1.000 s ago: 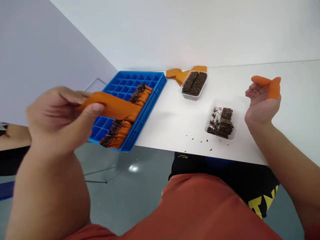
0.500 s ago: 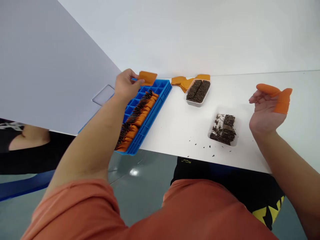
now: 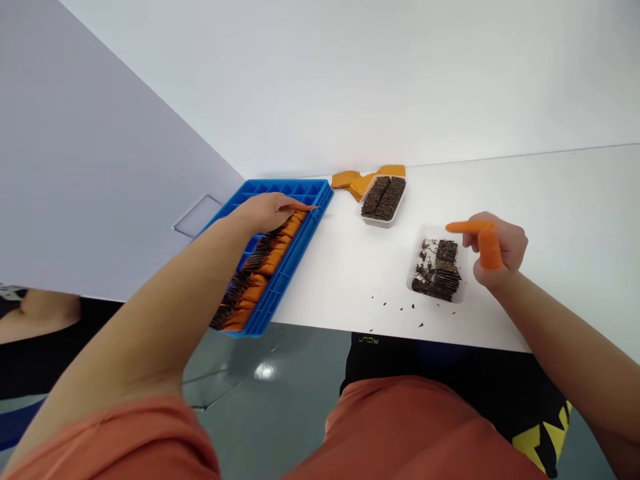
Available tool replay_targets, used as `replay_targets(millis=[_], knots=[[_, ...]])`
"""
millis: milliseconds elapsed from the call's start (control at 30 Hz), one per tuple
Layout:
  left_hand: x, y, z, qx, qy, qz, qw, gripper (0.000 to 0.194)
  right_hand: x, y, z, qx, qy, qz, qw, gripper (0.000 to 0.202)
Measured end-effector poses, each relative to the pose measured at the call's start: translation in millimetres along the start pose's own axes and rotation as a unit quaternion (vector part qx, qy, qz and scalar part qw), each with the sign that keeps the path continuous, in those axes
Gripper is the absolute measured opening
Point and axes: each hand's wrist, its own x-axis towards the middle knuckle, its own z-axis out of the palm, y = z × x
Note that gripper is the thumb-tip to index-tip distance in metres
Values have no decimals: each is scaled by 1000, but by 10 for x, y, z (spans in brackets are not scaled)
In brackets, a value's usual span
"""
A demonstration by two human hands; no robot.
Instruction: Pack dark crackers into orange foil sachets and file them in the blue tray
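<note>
My left hand is closed on a small orange packet, seen almost edge-on above the far end of a filled row in the blue compartment tray. Orange packets with dark pieces sticking out stand tightly along that row. On the right, my right hand hovers beside a clear plastic tub partly filled with thin dark brown squares. Orange finger covers sit on its thumb and index finger. That index finger points left over the tub's far edge, apart from the thumb, while the other fingers are curled.
A second tub, full of dark squares in two rows, stands farther back. Flat orange packets lie behind it along the wall. Dark crumbs dot the table near its front edge. Another person's arm shows beyond the grey partition.
My left hand has lowered the orange packet down to the tray's filled row. My right hand has turned over from palm-up and moved left, towards the near tub.
</note>
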Motion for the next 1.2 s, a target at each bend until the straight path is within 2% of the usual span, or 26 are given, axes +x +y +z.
replay_targets(millis=[167,300,500,700,833,900,1067,1200], knots=[[-46,76,86,4,-4,20,1000,66,29,-65,-29,-6,-38,-16,999,32],[-83,149,152,23,-1,-9,1000,72,84,-114,-18,-2,-44,-46,998,28],[-25,182,80,34,-9,-67,997,73,118,-117,3,-12,-65,-47,997,20],[108,132,84,18,-9,-142,990,66,118,-142,23,-59,-24,-90,994,21],[120,128,77,12,-29,-119,992,48,132,-158,43,-69,2,-97,993,23],[113,122,59,9,-34,-106,994,45,131,-156,53,-69,8,-94,993,24],[135,95,57,-8,-31,-128,991,63,112,-131,73,-59,-2,-90,994,23],[194,56,120,2,-40,-113,993,73,109,-117,94,-36,9,-122,992,23]])
